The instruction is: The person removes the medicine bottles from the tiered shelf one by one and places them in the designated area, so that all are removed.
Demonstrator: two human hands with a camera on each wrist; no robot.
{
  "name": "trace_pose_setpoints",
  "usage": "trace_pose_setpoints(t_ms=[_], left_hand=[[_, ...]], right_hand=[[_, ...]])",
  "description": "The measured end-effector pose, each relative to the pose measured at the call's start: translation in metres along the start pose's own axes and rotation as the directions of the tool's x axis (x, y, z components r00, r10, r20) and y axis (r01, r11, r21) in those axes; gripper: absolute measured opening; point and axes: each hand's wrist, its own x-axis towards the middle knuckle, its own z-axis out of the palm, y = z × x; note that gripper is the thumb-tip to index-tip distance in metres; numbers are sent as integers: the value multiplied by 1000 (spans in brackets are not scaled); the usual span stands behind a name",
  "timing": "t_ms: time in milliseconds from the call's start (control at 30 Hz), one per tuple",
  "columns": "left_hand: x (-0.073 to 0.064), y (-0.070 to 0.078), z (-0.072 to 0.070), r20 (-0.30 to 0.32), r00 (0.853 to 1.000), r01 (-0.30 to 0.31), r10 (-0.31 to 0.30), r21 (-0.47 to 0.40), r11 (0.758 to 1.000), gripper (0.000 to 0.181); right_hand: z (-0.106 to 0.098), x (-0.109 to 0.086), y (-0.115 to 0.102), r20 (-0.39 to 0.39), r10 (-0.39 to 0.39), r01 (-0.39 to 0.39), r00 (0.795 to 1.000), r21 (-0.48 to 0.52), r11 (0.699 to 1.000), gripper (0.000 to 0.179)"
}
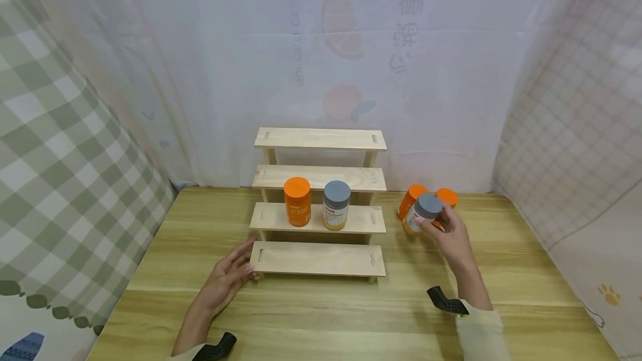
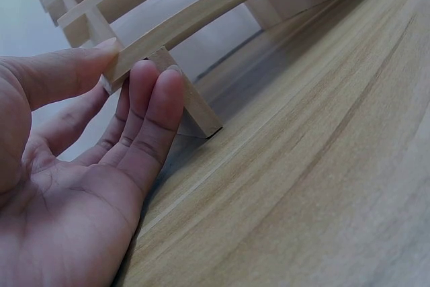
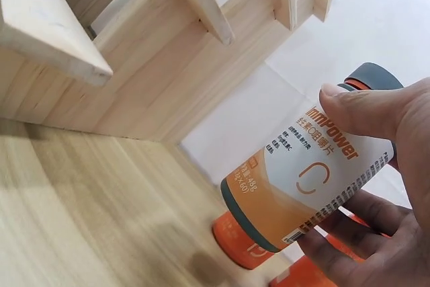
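Observation:
A pill bottle point(image 1: 423, 214) with a grey cap and a white-and-orange label is held tilted in my right hand point(image 1: 448, 235). In the right wrist view the thumb lies across the upper part of this bottle point(image 3: 309, 166), fingers around its far side. My left hand point(image 1: 228, 274) grips the left end of the lowest step of a wooden tiered display shelf point(image 1: 316, 259); in the left wrist view the thumb presses the board's end and the fingertips curl beneath, beside the leg point(image 2: 191, 109). On the second step from the bottom stand an orange bottle point(image 1: 298, 202) and another grey-capped bottle point(image 1: 336, 205).
Two orange-capped bottles, one at the left point(image 1: 408, 199) and one at the right point(image 1: 447, 196), stand behind the held bottle, partly hidden by it and the hand. A white printed curtain point(image 1: 225, 71) hangs behind the wooden table point(image 1: 321, 316), with cloth-covered sides left and right.

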Motion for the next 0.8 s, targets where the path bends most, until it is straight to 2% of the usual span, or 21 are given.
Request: trace_pose_setpoints(t_ms=[300,567,800], left_hand=[[0,-1,0,23,1000,-12,12,-18,1000,68],[1,-2,0,11,1000,-5,5,-19,1000,69],[0,-1,0,-8,1000,2,-2,1,1000,71]], right_hand=[[0,-1,13,-31,60,-62,998,-49,997,66],[-3,0,21,13,98,-97,995,-77,992,70],[-4,-2,27,36,166,-163,985,-81,983,74]])
